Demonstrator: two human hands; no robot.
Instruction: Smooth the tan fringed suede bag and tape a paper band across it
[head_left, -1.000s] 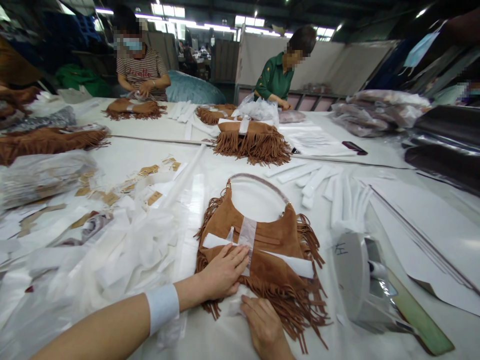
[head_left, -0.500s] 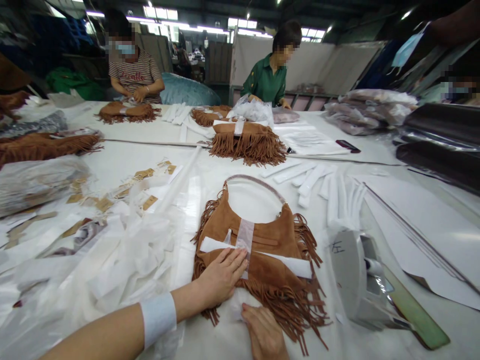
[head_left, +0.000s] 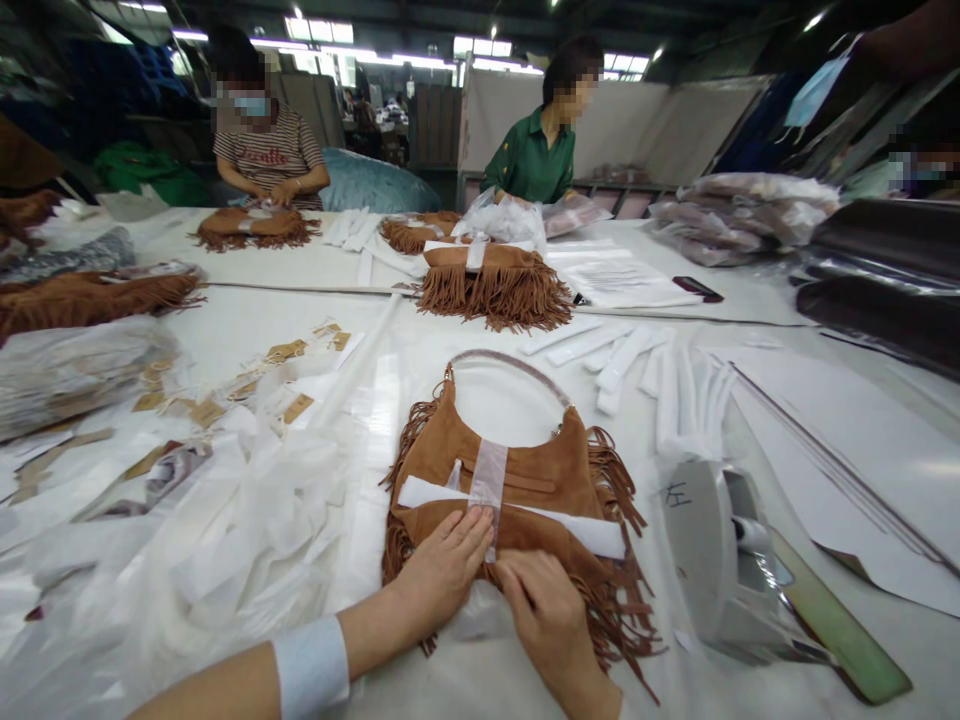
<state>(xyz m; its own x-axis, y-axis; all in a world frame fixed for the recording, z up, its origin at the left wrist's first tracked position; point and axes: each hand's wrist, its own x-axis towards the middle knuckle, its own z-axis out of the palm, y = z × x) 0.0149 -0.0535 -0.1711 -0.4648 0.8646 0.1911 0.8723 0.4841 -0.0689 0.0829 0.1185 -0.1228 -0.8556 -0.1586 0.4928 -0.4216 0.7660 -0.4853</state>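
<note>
A brown suede fringed handbag (head_left: 431,450) lies in front of me, its curved handle pointing away. A folded white strip (head_left: 592,534) crosses its front, with a translucent band (head_left: 489,475) running over it down the middle. My left hand (head_left: 442,565) lies flat, fingers stretched out, on the lower part of the band and the suede. Close beside it at the bag's bottom edge, my right hand (head_left: 547,610) has its fingers curled and pinched on translucent film (head_left: 480,612), partly hidden beneath the hand.
A tape dispenser (head_left: 720,560) with a green base stands at right, near loose white strips (head_left: 686,400). Crumpled white wrapping (head_left: 262,510) and tan tags (head_left: 206,410) cover the left side. Another fringed bag (head_left: 495,285) lies ahead. Two people work across the table.
My right hand has moved up and away from me, from below the bag to its bottom edge, bringing the film along. My left hand has slid slightly toward me.
</note>
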